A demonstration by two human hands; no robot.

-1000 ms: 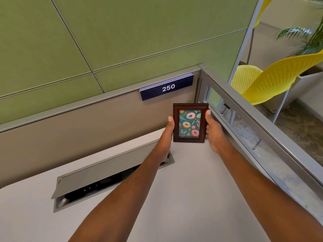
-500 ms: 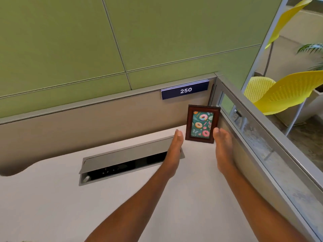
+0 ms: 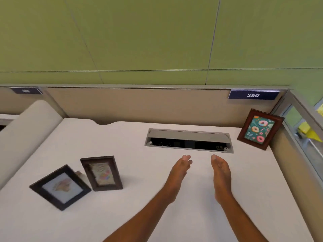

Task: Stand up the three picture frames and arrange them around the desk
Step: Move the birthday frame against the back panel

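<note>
Both hands are hovering open and empty over the middle of the white tabletop (image 3: 174,215), holding nothing and touching nothing. The left hand (image 3: 180,169) is showing a wide grip, fingers stretched forward and slightly curled at the tips, palm turned inward toward the other hand. The right hand (image 3: 221,173) is mirroring it, thumb edge up, palm facing left, grip just as wide. The two forearms are reaching up from the lower centre of the frame, and the hands are lying near each other but apart, just below the grey cable tray (image 3: 188,140) sunk into the tabletop.

The doughnut picture frame (image 3: 259,129), dark reddish wood, is standing upright at the right of the frame, in the back corner beneath the blue "250" sign (image 3: 253,95), well apart from both hands. At lower left, the brown picture frame (image 3: 101,172) is standing, leaning back a little. Just beside it, further left, the black picture frame (image 3: 60,186) is sitting turned at an angle; whether it is propped or lying flat cannot be told. Green wall panels (image 3: 139,35) are filling the upper half of the frame.
</note>
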